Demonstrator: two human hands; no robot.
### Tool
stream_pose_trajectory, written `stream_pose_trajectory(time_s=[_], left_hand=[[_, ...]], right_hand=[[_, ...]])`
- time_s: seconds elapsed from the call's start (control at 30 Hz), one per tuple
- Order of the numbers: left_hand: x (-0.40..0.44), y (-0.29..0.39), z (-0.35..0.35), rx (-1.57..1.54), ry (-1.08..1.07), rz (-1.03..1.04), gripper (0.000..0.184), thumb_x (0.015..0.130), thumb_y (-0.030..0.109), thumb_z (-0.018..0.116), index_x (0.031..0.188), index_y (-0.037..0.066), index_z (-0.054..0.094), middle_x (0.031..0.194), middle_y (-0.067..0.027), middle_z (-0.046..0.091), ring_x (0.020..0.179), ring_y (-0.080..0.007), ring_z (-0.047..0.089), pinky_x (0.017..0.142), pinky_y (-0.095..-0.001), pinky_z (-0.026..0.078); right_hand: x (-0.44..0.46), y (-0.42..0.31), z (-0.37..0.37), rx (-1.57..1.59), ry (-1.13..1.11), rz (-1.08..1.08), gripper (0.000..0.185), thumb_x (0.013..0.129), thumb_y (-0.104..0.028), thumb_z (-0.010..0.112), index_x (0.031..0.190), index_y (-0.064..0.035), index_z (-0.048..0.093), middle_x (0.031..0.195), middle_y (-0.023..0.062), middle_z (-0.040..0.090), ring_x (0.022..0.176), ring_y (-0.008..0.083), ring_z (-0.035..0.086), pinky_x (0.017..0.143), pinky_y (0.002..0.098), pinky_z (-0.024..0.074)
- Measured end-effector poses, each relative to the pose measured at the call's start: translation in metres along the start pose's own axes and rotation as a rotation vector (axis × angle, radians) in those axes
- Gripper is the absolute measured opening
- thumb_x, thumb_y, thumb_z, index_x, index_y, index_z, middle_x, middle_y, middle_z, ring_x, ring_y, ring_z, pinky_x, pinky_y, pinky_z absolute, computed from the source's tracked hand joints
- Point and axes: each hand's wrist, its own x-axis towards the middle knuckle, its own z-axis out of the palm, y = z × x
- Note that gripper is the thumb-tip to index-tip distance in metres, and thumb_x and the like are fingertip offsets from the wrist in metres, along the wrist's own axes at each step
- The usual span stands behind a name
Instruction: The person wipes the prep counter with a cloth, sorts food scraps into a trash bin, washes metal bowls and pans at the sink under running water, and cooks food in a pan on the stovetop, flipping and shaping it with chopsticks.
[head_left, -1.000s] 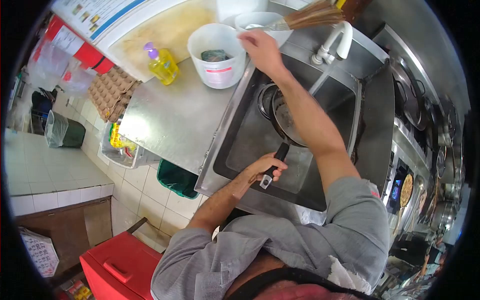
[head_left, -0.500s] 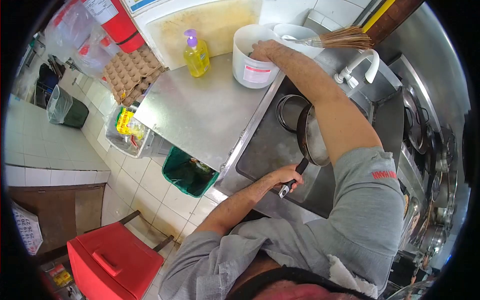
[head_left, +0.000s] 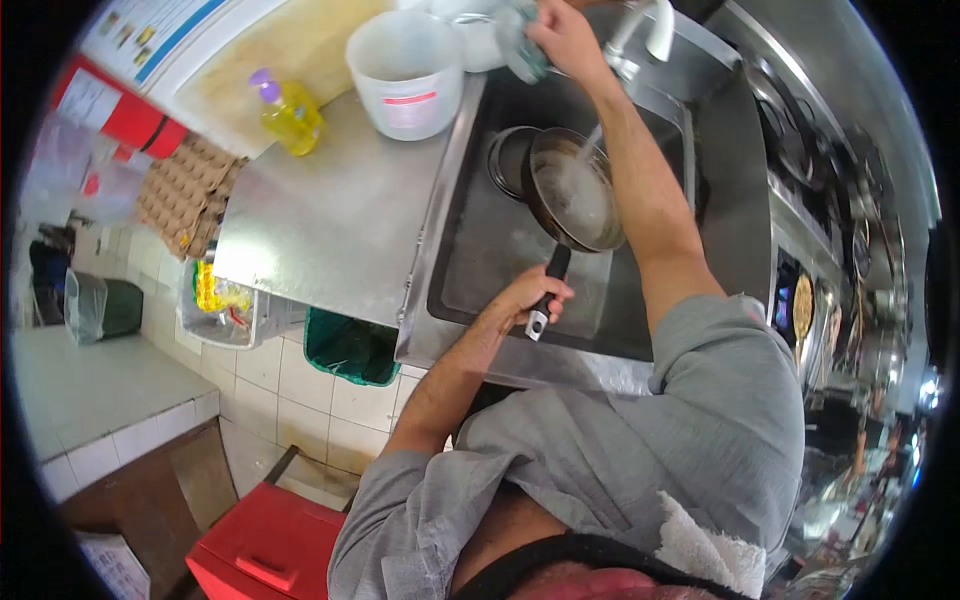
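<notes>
My left hand [head_left: 538,292] is closed round the black handle of a frying pan [head_left: 572,190], which it holds in the sink [head_left: 480,270]. Whitish, cloudy water fills the pan's bottom, and a stream runs into it from the white tap [head_left: 640,42]. Up by the back of the sink, my right hand [head_left: 568,42] grips a grey-green scouring pad [head_left: 522,42], smeared by motion. A round pot [head_left: 508,165] lies in the sink behind the pan, partly covered by it. Left of the pad stands a white plastic bucket [head_left: 405,105] with a red-and-white label.
A yellow soap bottle [head_left: 291,118] with a purple pump stands on the steel counter [head_left: 320,215]. Egg trays [head_left: 190,195] are stacked beyond its left edge. Below are a green-lined bin [head_left: 350,345] and a red box [head_left: 265,550]. Stoves and pans line the right.
My right hand has come out of the white bucket with the scouring pad and moved right, towards the tap. Water now runs into the pan. My left hand keeps the handle; the view has shifted.
</notes>
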Motion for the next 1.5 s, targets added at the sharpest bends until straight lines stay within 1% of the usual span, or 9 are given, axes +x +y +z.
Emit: stream_pose_trajectory(time_s=[0.17, 0.27, 0.47, 0.53, 0.67, 0.8, 1.0, 1.23, 1.5], left_hand=[[0.0, 0.001, 0.003, -0.029, -0.001, 0.0, 0.027, 0.073, 0.002, 0.062, 0.087, 0.006, 0.04, 0.06, -0.0026, 0.046, 0.041, -0.0096, 0.045, 0.036, -0.0277, 0.042], [-0.011, 0.003, 0.013, 0.008, 0.028, -0.007, 0.027, 0.073, 0.001, 0.061, 0.089, 0.006, 0.04, 0.059, -0.0034, 0.044, 0.042, -0.0111, 0.046, 0.036, -0.0292, 0.042], [-0.039, -0.015, 0.035, 0.05, 0.109, -0.028, 0.03, 0.07, 0.0, 0.061, 0.089, 0.004, 0.038, 0.056, -0.0045, 0.045, 0.04, -0.013, 0.046, 0.036, -0.0308, 0.042], [-0.047, -0.017, 0.049, 0.093, 0.112, -0.099, 0.031, 0.069, -0.001, 0.062, 0.088, 0.003, 0.038, 0.056, -0.0061, 0.047, 0.039, -0.0136, 0.046, 0.036, -0.0308, 0.042], [-0.033, -0.029, 0.043, 0.133, 0.08, -0.115, 0.032, 0.07, 0.0, 0.063, 0.089, 0.004, 0.038, 0.057, -0.0063, 0.047, 0.039, -0.0136, 0.046, 0.036, -0.0306, 0.042], [-0.036, -0.009, 0.032, 0.036, 0.152, -0.021, 0.031, 0.071, 0.0, 0.062, 0.088, 0.005, 0.037, 0.059, -0.0057, 0.046, 0.043, -0.0131, 0.048, 0.037, -0.0315, 0.043], [-0.054, -0.002, 0.026, 0.089, 0.179, 0.009, 0.03, 0.071, 0.002, 0.062, 0.088, 0.006, 0.037, 0.06, -0.0056, 0.046, 0.044, -0.0128, 0.047, 0.038, -0.0312, 0.043], [-0.05, -0.005, 0.03, 0.085, 0.172, -0.01, 0.028, 0.072, 0.002, 0.061, 0.084, 0.006, 0.037, 0.06, -0.0042, 0.046, 0.044, -0.0118, 0.048, 0.038, -0.0303, 0.043], [-0.042, -0.004, 0.022, 0.102, 0.132, 0.01, 0.019, 0.075, 0.005, 0.059, 0.082, 0.006, 0.042, 0.057, -0.0028, 0.047, 0.044, -0.0102, 0.048, 0.039, -0.0284, 0.043]], right_hand=[[-0.173, 0.153, 0.026, 0.373, 0.059, 0.677, 0.046, 0.073, 0.0, 0.053, 0.119, -0.0011, 0.05, 0.106, 0.009, 0.057, 0.098, 0.021, 0.054, 0.084, 0.0332, 0.0439], [-0.263, 0.152, 0.056, -0.152, -0.639, 0.603, 0.042, 0.076, -0.005, 0.053, 0.118, -0.003, 0.052, 0.119, 0.0194, 0.053, 0.111, 0.0312, 0.05, 0.094, 0.0358, 0.0393], [-0.29, 0.197, 0.03, -0.505, -0.495, 0.802, 0.044, 0.076, -0.003, 0.049, 0.12, -0.0067, 0.05, 0.116, 0.0244, 0.051, 0.104, 0.0388, 0.052, 0.089, 0.038, 0.0416], [-0.261, 0.196, 0.06, -0.4, 0.263, 1.214, 0.048, 0.074, -0.002, 0.049, 0.122, -0.0062, 0.047, 0.114, 0.0275, 0.048, 0.105, 0.0384, 0.051, 0.089, 0.0392, 0.0416], [-0.247, 0.247, 0.153, -0.216, 0.368, 0.797, 0.044, 0.077, -0.001, 0.044, 0.121, -0.0026, 0.048, 0.116, 0.0206, 0.054, 0.11, 0.0323, 0.049, 0.095, 0.0389, 0.0374], [-0.27, 0.15, 0.113, 0.573, -0.534, 0.57, 0.047, 0.074, 0.003, 0.038, 0.118, -0.0012, 0.051, 0.117, 0.0197, 0.055, 0.112, 0.0303, 0.05, 0.095, 0.0375, 0.0369], [-0.281, 0.157, 0.046, -0.26, -1.001, 0.643, 0.029, 0.068, 0.0, 0.053, 0.096, -0.0034, 0.059, 0.095, 0.009, 0.062, 0.087, 0.0185, 0.057, 0.075, 0.034, 0.0444], [-0.108, 0.075, 0.004, 0.098, -0.055, 0.232, 0.023, 0.069, -0.011, 0.061, 0.091, -0.003, 0.062, 0.084, 0.0097, 0.064, 0.075, 0.0183, 0.059, 0.069, 0.0304, 0.0464], [0.051, -0.057, 0.072, 0.206, 0.033, 0.275, 0.03, 0.068, -0.01, 0.065, 0.098, -0.0043, 0.062, 0.075, 0.0095, 0.063, 0.068, 0.0167, 0.057, 0.064, 0.0296, 0.046]])
